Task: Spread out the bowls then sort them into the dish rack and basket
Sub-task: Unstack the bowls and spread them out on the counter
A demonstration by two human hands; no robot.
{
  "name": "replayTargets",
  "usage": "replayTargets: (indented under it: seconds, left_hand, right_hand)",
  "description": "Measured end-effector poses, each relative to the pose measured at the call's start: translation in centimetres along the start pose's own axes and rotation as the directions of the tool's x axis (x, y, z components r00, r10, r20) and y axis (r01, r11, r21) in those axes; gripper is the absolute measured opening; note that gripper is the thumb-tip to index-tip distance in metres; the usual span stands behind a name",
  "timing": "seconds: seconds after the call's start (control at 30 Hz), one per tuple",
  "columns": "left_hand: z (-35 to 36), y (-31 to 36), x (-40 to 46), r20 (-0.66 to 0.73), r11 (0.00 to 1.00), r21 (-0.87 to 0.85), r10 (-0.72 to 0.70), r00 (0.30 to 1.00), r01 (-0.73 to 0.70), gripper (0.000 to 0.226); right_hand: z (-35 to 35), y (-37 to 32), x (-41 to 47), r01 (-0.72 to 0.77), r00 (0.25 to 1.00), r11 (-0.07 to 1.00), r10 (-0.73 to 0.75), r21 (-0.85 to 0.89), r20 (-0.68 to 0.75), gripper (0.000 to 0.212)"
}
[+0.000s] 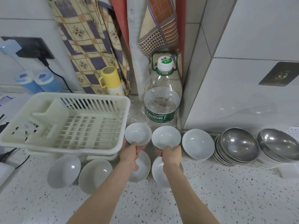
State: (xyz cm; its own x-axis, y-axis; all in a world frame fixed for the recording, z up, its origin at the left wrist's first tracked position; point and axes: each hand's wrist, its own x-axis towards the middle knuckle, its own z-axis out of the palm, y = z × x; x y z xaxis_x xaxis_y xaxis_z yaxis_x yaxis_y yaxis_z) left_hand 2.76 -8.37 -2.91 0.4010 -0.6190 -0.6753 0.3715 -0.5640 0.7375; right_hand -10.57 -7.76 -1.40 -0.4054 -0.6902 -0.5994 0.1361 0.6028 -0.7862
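Still spreading: left hand (131,151) and right hand (171,153) each pinch a white bowl, dish rack (64,122) empty, stacks (198,144) left by the worktop's back edge.

Two bare forearms reach in from below; the left hand (130,153) and right hand (171,155) wear no sleeves, gloves, rings or watch.

A white bowl (138,133) in each hand (131,153)

Open speckled counter (210,199) lies nearest the viewer. Farther back, white bowls (198,143), stacked steel bowls (239,145), a water bottle (162,97) and the dish rack (64,122) crowd the wall.
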Motion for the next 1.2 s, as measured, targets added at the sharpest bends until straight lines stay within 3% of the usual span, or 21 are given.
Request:
replayTargets:
  seconds: [0.1, 0.17, 0.23, 0.3, 0.43, 0.7, 0.87, 1.2]
  left_hand:
    - [-0.2, 0.2, -0.4, 0.018, 0.999, -0.009, -0.035, 0.999, 0.035, 0.031]
    - [-0.4, 0.2, -0.8, 0.049, 0.998, -0.013, -0.061, 0.997, 0.061, 0.043]
    - [-0.7, 0.2, -1.3, 0.069, 0.998, -0.033, -0.055, 0.996, 0.057, 0.040]
    - [-0.8, 0.2, -1.9, 0.081, 0.999, -0.043, -0.020, 0.997, 0.023, 0.034]
    - [-1.3, -0.2, -2.9, 0.135, 0.997, -0.055, 0.066, 0.989, -0.060, 0.058]
    - [-7.2, -3.8, -8.5, 0.300, 0.981, -0.137, 0.175, 0.938, -0.139, 0.054]
    - [-11.5, -7.7, -11.4, 0.309, 0.987, -0.091, 0.152, 0.939, -0.130, 0.053]
    - [-15.2, -12.8, -12.7, 0.211, 0.999, 0.028, 0.023, 0.977, -0.030, 0.055]
  right_hand:
    - [-0.1, -0.6, -0.9, 0.042, 0.999, 0.999, -0.042, 0.008, 0.004, 0.030]
    - [-0.3, -1.0, -1.6, 0.066, 0.997, 0.995, -0.068, 0.073, 0.020, 0.036]
    - [-0.9, -1.3, -2.4, 0.087, 0.995, 0.986, -0.093, 0.141, 0.039, 0.043]
    - [-1.6, -1.5, -3.3, 0.099, 0.991, 0.977, -0.113, 0.187, 0.065, 0.046]
    - [-3.4, -1.8, -5.0, 0.128, 0.981, 0.961, -0.159, 0.243, 0.111, 0.041]
    - [-9.0, 1.0, -8.6, 0.148, 0.970, 0.928, -0.204, 0.341, 0.134, 0.032]
    - [-11.5, 5.7, -11.2, 0.147, 0.974, 0.942, -0.190, 0.302, 0.119, 0.035]
    - [-13.7, 13.0, -13.8, 0.060, 0.981, 0.997, -0.067, 0.041, 0.181, 0.041]
